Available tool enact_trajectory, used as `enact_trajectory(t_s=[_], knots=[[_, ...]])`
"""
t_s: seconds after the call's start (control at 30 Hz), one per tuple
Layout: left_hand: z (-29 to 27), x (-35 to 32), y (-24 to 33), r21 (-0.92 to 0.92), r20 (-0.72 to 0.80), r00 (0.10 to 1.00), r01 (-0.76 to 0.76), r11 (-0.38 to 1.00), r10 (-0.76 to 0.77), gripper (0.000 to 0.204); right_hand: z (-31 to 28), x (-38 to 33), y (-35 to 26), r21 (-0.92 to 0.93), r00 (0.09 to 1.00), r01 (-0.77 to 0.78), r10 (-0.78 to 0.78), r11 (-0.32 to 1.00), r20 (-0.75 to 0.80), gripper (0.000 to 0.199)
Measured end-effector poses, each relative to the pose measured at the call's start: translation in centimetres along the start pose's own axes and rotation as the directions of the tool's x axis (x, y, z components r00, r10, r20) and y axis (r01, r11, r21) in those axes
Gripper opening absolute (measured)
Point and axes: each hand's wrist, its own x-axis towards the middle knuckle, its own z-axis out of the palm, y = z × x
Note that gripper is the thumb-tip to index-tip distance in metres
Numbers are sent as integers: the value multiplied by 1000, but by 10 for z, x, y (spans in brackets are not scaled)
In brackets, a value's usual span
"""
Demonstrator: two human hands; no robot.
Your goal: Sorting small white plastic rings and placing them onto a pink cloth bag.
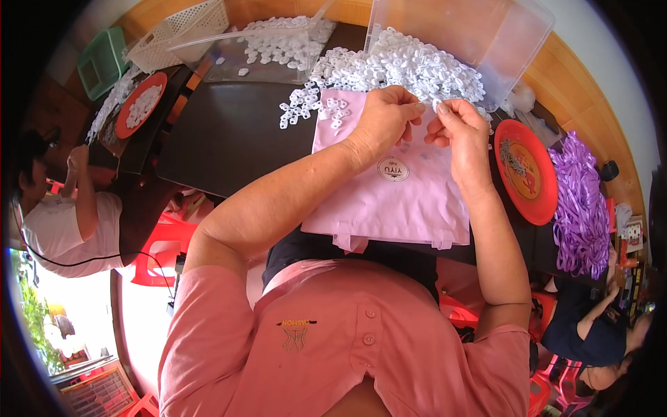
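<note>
Over a pink cloth bag [410, 208] laid on the dark table, both my hands are raised close together. My right hand [460, 132] pinches a small white plastic piece [436, 103] between thumb and fingertips. Just left of it, my left hand [390, 117] is closed in a pinch; whatever its fingertips hold is too small to make out. Beyond my hands a large heap of white plastic pieces [417, 66] spills from a clear tipped bin [507, 42]. Snowflake-shaped white pieces [297, 108] lie left of my left hand, some on the bag's corner.
To the right are a red plate [545, 198] with small metal bits and a pile of purple ribbons [582, 208]. Another clear bin [257, 73] with white pieces stands far left, near a white basket [177, 35] and green basket [101, 62]. People sit at both sides.
</note>
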Motion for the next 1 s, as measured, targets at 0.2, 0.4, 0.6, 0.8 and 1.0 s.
enact_trajectory(t_s=[0.2, 0.4, 0.6, 0.8, 1.0], knots=[[0, 0, 0, 55, 9, 1000, -24, 998, 23, 13, -1, 0, 0, 5, 1000, 28, -28, 1000, 3, 17], [-1, 1, -1, 102, 13, 997, -78, 992, 77, 13, 1, -2, 0, -52, 996, 38, -34, 998, 79, 17], [-1, 1, 0, 106, 21, 998, -66, 992, 64, 13, 0, -1, 0, -34, 997, 34, -32, 999, 75, 17], [0, -1, 0, 112, 7, 998, -56, 992, 56, 12, 6, -5, 1, -13, 997, 61, -60, 998, 47, 16], [3, -3, 0, 75, 3, 998, -56, 996, 56, 10, 6, -6, 1, 22, 998, 26, -27, 999, 49, 15]])
